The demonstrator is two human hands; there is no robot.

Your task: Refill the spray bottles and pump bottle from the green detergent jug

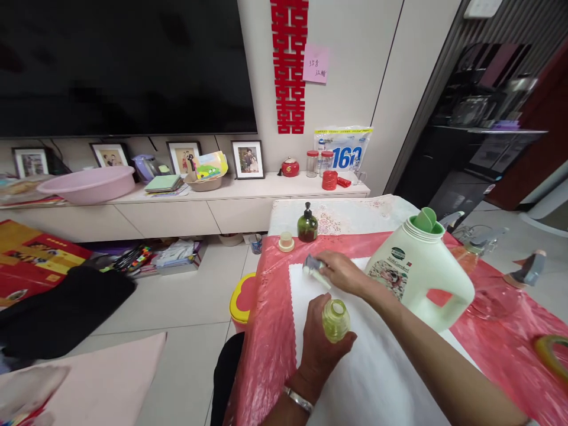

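My left hand (316,342) is wrapped round a small, ribbed yellow-green bottle (336,322), whose open mouth faces up toward me. Just beyond it, over the white cloth (296,290), my right hand (341,271) grips a grey and white spray head (316,271). It is slightly blurred, and apart from the bottle. Close to my right forearm stands a big pale green detergent jug (417,269) with a green measuring cup (426,219) in its mouth. A dark green pump bottle (307,226) and a beige cap (286,241) sit farther back.
Red plastic film (273,331) covers the table. Clear spray bottles (497,296) stand at right, near a yellow tape roll (552,355). A yellow-lidded bin (239,305) is on the floor at left. Behind runs a low cabinet (168,219) holding picture frames and a pink basin (89,184).
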